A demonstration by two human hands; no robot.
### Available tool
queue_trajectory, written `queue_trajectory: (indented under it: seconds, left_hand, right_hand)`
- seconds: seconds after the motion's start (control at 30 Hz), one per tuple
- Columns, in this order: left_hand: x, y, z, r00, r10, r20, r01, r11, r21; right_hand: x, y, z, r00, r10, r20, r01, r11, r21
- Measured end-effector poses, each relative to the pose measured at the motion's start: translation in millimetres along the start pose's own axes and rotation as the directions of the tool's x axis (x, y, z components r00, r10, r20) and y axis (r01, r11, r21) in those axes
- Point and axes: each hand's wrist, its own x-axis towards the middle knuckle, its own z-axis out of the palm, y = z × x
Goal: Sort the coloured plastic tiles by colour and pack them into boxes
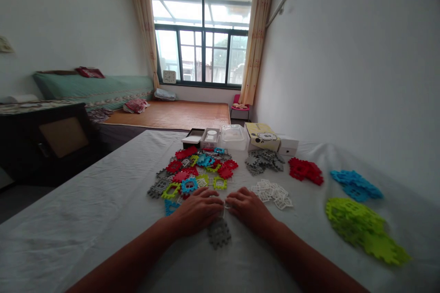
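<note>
My left hand (pixel 201 208) and my right hand (pixel 250 210) meet at the middle of the table, fingers curled toward each other. A small white lattice window piece (pixel 225 209) shows between the fingertips, partly hidden by them, and both hands pinch it. Just below my left hand lies a grey notched building panel (pixel 219 233). Beyond my left hand spreads a mixed pile of red, blue, green, grey and white panels (pixel 189 185). Next to my right hand is a heap of white lattice window pieces (pixel 271 192).
Sorted heaps of grey panels (pixel 264 161), red panels (pixel 305 170), blue panels (pixel 356 184) and green panels (pixel 366 229) lie to the right. Along the table's far edge stand a clear plastic box (pixel 233 135), a yellow cartoon box (pixel 263 137) and small open boxes (pixel 209 136).
</note>
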Motion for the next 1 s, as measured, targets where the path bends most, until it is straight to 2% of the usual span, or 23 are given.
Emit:
queue_trajectory:
  seconds: [0.1, 0.17, 0.23, 0.3, 0.4, 0.47, 0.5, 0.6, 0.7, 0.8, 0.87, 0.93, 1.0]
  left_hand:
    - [-0.1, -4.6, -1.5, 0.999, -0.017, -0.048, 0.017, 1.0, 0.008]
    - [0.0, -7.3, -2.5, 0.998, -0.018, -0.064, 0.019, 1.0, 0.017]
    - [-0.1, -9.5, -2.6, 0.997, -0.021, -0.068, 0.023, 0.999, 0.035]
    - [-0.3, -11.2, -1.7, 0.997, -0.026, -0.073, 0.03, 0.998, 0.055]
    - [-0.6, -12.7, 0.1, 0.996, -0.034, -0.085, 0.041, 0.996, 0.078]
    - [-0.5, -12.9, 0.3, 0.995, -0.036, -0.094, 0.044, 0.995, 0.087]
    - [-0.4, -12.7, -0.1, 0.994, -0.035, -0.099, 0.044, 0.995, 0.089]
    - [-0.1, -11.8, -1.6, 0.994, -0.029, -0.109, 0.039, 0.995, 0.087]
    - [0.2, -11.1, -2.0, 0.994, -0.029, -0.108, 0.04, 0.994, 0.097]
    - [0.3, -11.1, -1.7, 0.994, -0.024, -0.106, 0.035, 0.994, 0.099]
    - [0.1, -11.3, -2.0, 0.995, -0.014, -0.099, 0.024, 0.995, 0.093]
    - [-0.2, -11.8, -2.5, 0.996, -0.009, -0.093, 0.017, 0.996, 0.093]
    - [-0.5, -12.4, -2.6, 0.996, -0.008, -0.091, 0.018, 0.994, 0.104]
  right_hand:
    - [1.0, -0.6, -3.2, 0.999, 0.001, -0.041, -0.004, 0.997, -0.073]
    - [-0.9, 7.2, -11.9, 0.991, 0.065, -0.117, -0.08, 0.989, -0.127]
    - [-6.1, 24.3, -23.5, 0.957, 0.19, -0.22, -0.227, 0.962, -0.154]
    - [-14.1, 46.8, -34.1, 0.9, 0.32, -0.297, -0.374, 0.916, -0.146]
    - [-25.3, 71.3, -40.6, 0.855, 0.402, -0.329, -0.467, 0.871, -0.151]
    - [-27.4, 71.0, -37.6, 0.869, 0.376, -0.322, -0.439, 0.886, -0.151]
    - [-26.3, 65.5, -34.4, 0.891, 0.341, -0.301, -0.393, 0.91, -0.133]
    - [-16.9, 36.0, -21.1, 0.974, 0.175, -0.144, -0.181, 0.983, -0.032]
    - [-6.0, 7.7, -8.6, 0.997, 0.081, -0.012, -0.081, 0.996, -0.034]
    - [-0.8, -3.4, -3.4, 0.997, 0.077, 0.016, -0.075, 0.991, -0.111]
    - [-1.8, 0.6, -5.5, 0.996, 0.094, 0.011, -0.091, 0.986, -0.139]
    - [-6.4, 13.2, -11.6, 0.986, 0.165, -0.037, -0.168, 0.974, -0.153]
    - [-13.1, 31.2, -20.2, 0.957, 0.27, -0.11, -0.285, 0.944, -0.168]
